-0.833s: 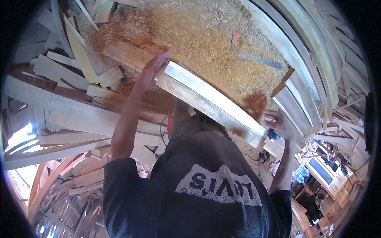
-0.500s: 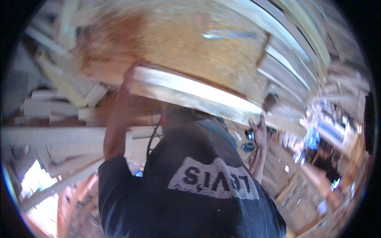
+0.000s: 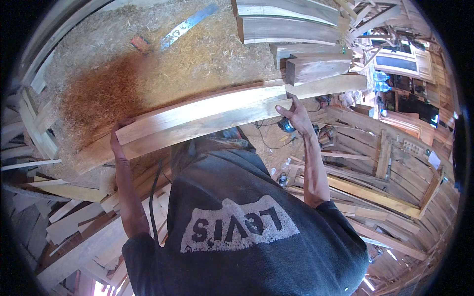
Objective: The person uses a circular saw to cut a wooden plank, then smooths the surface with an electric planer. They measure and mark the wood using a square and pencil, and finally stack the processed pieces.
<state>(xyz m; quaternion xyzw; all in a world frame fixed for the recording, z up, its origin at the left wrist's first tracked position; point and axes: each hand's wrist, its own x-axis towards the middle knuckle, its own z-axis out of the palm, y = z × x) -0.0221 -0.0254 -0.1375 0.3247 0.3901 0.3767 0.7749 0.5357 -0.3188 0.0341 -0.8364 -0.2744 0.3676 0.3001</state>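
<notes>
Change noted: your whole view swings round, so the sawdust-covered surface [image 3: 197, 69] now fills the upper left and upper middle of the frame. The pale timber [image 3: 202, 109] you hold crosses the upper middle; its right end, lower than the left a moment ago, is now the higher one. Your right hand [image 3: 297, 117], loose beside the far end earlier, now pinches that end between thumb and fingers. Your left hand [image 3: 119, 138] wraps the left end, thumb out of sight. In my judgement the timber is now controlled from both ends, where before the right was barely secured.

Count, largest first:
- One pale timber, two long faces showing; you cannot tell from here whether it is a single piece.
- One longer board [image 3: 331, 87], visible beyond the timber's right end; contact cannot be confirmed.
- Four timber blocks [image 3: 291, 30], stacked at upper right, as far as can be made out.
- One metal strip [image 3: 187, 27], upper middle.
- Two bluish bottles [image 3: 382, 87], right of frame.
- One blue tool [image 3: 285, 125], just beside your right hand, kind unclear.
- One orange-red piece [image 3: 140, 43], upper left, on the sawdust.
</notes>
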